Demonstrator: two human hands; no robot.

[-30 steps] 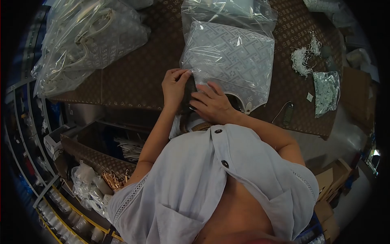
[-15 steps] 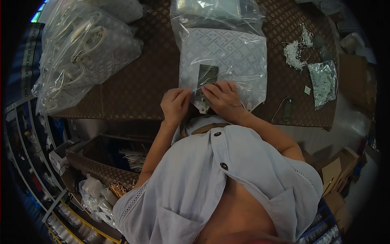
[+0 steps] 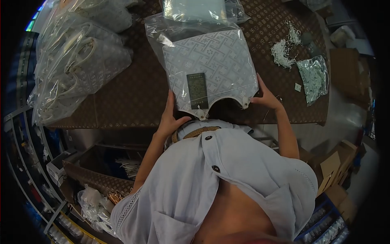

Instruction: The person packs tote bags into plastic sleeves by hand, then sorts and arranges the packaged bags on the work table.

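A light grey patterned bag [image 3: 219,57] lies in clear plastic on the brown table [image 3: 142,87], its curved opening towards me. On its left part rests a dark printed tag [image 3: 197,90], beside a small metal fitting at the bag's corner. My left hand [image 3: 168,118] is at the bag's left edge, thumb and fingers apart. At the right edge, my right hand [image 3: 266,96] has its fingers along the side and its thumb near the corner fitting. Both hands hold the bag between them.
Plastic-wrapped bags [image 3: 83,67] are heaped at the table's left. White strings [image 3: 282,53], a plastic packet of tags [image 3: 313,79] and a small white square [image 3: 297,87] lie at the right. Below the left edge is a long box [image 3: 87,173]; cardboard boxes [image 3: 335,166] stand lower right.
The dark tag has come into sight and now lies flat, released. My hands have moved apart to the bag's two sides, and the bag is shifted left and slightly turned.
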